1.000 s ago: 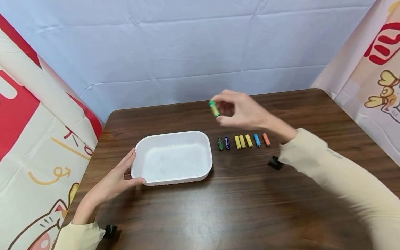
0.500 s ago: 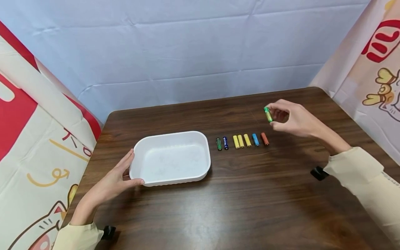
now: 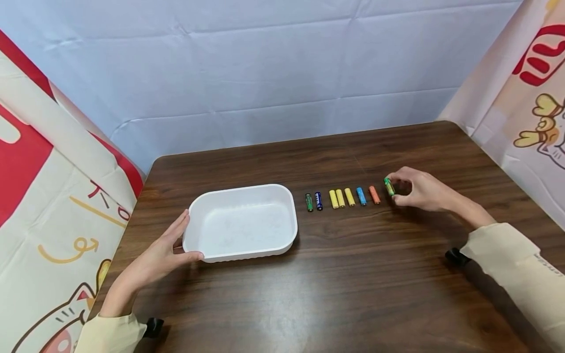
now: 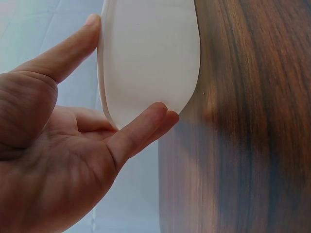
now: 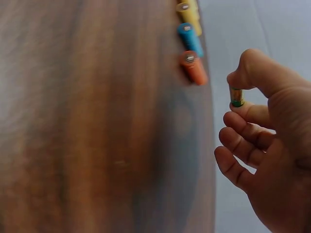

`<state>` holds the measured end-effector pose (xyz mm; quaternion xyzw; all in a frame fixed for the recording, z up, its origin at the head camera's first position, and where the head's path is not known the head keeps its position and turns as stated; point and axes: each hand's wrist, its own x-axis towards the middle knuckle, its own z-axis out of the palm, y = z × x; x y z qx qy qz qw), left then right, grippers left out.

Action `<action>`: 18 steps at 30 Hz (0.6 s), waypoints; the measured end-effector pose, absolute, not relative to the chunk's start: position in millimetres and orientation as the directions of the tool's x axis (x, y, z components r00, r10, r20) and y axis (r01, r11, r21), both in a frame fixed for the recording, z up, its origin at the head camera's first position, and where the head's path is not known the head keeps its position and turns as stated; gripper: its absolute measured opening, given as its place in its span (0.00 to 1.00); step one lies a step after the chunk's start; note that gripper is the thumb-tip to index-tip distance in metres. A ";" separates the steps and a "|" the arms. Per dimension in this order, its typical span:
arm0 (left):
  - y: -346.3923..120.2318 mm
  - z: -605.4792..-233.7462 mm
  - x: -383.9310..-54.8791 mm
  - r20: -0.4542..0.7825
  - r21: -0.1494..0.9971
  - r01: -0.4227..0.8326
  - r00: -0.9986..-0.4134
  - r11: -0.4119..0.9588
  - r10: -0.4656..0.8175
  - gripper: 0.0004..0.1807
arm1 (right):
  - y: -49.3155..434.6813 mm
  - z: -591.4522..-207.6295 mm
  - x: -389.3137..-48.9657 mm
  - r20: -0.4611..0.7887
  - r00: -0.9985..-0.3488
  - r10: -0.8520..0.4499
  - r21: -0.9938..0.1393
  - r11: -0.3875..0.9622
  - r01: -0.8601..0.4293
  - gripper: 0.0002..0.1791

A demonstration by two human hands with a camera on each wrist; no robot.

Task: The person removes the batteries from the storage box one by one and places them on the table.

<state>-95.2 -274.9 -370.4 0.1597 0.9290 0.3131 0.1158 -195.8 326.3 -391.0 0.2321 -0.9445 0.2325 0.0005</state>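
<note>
My right hand (image 3: 421, 191) pinches a green-and-yellow battery (image 3: 389, 187) between thumb and fingertips, low over the table at the right end of a row of batteries. Only one end of that battery shows in the right wrist view, below the thumb tip. Nearest to it lies an orange battery (image 3: 374, 195), with a blue battery (image 3: 361, 196) to its left. My left hand (image 3: 161, 252) holds the left end of a white plastic tray (image 3: 240, 257), thumb at the near rim and fingers along the outer side. The tray's inside holds nothing.
Farther left in the row lie several yellow batteries, one yellow battery (image 3: 349, 197) standing slightly apart, then a dark blue battery (image 3: 319, 201) and a dark green battery (image 3: 309, 202). They rest on a brown wooden table (image 3: 335, 284). A pale cloth (image 3: 273, 73) hangs behind it.
My right hand has carried the green-and-yellow battery rightward from above the tray's right side, past the orange battery, and then lowered it towards the table. My left hand and the tray have stayed put.
</note>
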 end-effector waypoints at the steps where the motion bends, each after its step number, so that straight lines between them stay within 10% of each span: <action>1: -274.7 -370.3 -95.4 -0.116 0.626 0.221 -0.922 0.748 0.370 0.57 | 327.0 -394.5 -195.8 0.102 -0.888 -0.448 -0.434 0.783 -0.445 0.24; 18: -274.5 -371.2 -96.6 -0.119 0.677 0.201 -0.920 0.708 0.375 0.56 | 324.1 -412.5 -199.0 0.043 -0.878 -0.477 -0.382 0.804 -0.456 0.28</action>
